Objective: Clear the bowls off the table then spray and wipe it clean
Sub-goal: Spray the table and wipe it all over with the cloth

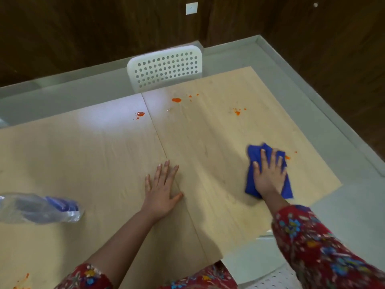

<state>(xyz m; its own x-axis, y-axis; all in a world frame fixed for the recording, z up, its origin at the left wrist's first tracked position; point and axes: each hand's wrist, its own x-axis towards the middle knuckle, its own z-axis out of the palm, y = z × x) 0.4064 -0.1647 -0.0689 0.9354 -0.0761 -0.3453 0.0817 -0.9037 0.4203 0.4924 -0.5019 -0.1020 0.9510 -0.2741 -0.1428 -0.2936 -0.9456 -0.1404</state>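
Right hand (268, 176) flat, fingers spread, pressing blue cloth (255, 155) near table (104, 153) right edge; left hand (162, 188) flat mid-table; orange stains (176, 100) toward far edge.

- Dark brown wood-panelled wall (83, 38) ahead of me; another to my right, the two meeting in a corner.
- Small white wall plate (191, 8) high on the far wall.
- Pale grey-green floor (343, 215), with a matching skirting (312, 80) along the wall base.
- White plastic chair (166, 67), back perforated with round holes, tucked against the far edge of the table (83, 153).
- Second perforated white seat (275, 278) just beside me, only partly seen.
- Soft overhead glare (100, 119) on the pale wood.
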